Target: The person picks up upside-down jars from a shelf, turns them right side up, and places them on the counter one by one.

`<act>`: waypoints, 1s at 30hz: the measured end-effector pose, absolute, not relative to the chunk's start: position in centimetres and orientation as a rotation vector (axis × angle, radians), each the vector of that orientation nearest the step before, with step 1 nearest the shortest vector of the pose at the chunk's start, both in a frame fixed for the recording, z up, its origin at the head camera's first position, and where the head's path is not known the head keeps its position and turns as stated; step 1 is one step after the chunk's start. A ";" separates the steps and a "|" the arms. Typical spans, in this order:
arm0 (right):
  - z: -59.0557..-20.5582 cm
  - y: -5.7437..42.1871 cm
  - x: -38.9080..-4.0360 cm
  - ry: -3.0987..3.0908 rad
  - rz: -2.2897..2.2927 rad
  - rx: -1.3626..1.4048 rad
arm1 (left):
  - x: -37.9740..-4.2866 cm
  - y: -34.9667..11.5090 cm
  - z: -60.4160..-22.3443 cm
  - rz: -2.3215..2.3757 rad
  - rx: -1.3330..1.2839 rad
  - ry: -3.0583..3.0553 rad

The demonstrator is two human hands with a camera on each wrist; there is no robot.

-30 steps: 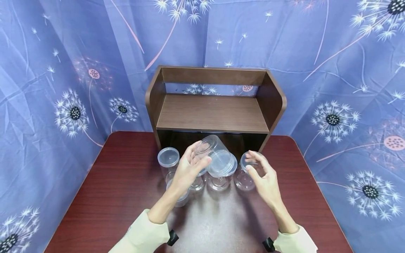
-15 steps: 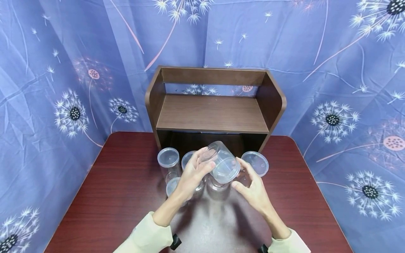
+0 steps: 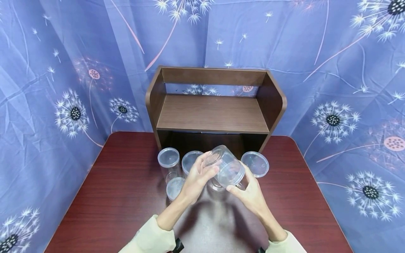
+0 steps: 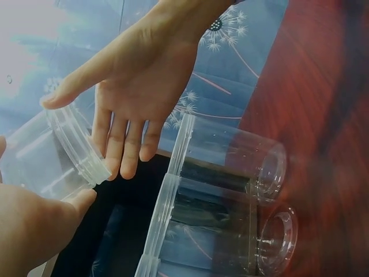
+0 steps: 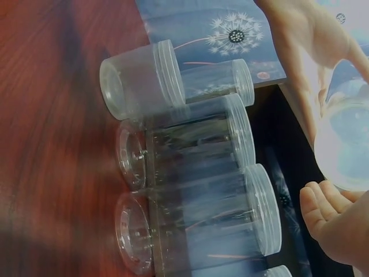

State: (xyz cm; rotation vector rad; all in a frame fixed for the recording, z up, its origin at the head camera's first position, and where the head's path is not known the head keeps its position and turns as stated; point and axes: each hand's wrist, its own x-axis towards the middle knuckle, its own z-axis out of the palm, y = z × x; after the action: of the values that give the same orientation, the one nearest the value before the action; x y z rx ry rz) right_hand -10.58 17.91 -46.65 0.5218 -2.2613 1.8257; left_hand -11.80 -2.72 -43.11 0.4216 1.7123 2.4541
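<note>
A clear plastic jar (image 3: 224,167) with a screw lid hangs tilted above the table, lid end toward the right. My left hand (image 3: 198,179) grips its body near the base. My right hand (image 3: 251,196) spans the lid end, its thumb at one edge and fingertips right at the opposite edge, as the left wrist view shows. In the right wrist view the lid (image 5: 349,144) faces the camera, with right fingertips (image 5: 317,202) beside its rim. Below stand more lidded jars, including a tall one (image 3: 168,158) and a shorter frosted one (image 3: 175,188) at the left.
Another jar's lid (image 3: 191,161) shows behind my left hand, and one more jar (image 3: 255,164) stands at the right. A brown two-level shelf (image 3: 212,112) stands behind the jars on the dark red table (image 3: 107,196). A blue dandelion-print cloth (image 3: 79,52) surrounds the table.
My right hand has moved left from over the right-hand jar to the lid end of the held jar. My left hand has brought that jar slightly lower and to the right.
</note>
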 end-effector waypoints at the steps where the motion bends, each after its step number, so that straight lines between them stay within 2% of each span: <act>1: -46.7 17.9 -10.5 -2.265 1.819 0.514 | -11.7 -2.7 -43.2 2.455 0.415 1.709; 11: -46.9 17.4 -10.1 -2.230 1.879 0.506 | -11.6 -3.2 -43.5 2.374 0.409 1.802; 20: -46.7 18.0 -10.2 -2.022 2.017 0.624 | -11.6 -4.3 -42.9 2.308 0.422 1.906; 30: -46.2 18.9 -9.9 -1.934 2.067 0.539 | -12.0 -6.9 -41.6 2.319 0.443 2.022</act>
State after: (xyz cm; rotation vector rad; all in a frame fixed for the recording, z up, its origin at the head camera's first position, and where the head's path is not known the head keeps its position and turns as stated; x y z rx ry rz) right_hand -9.89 18.93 -46.24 0.5388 -1.9340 2.0668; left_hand -12.00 -6.94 -41.58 0.4432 2.0219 2.3187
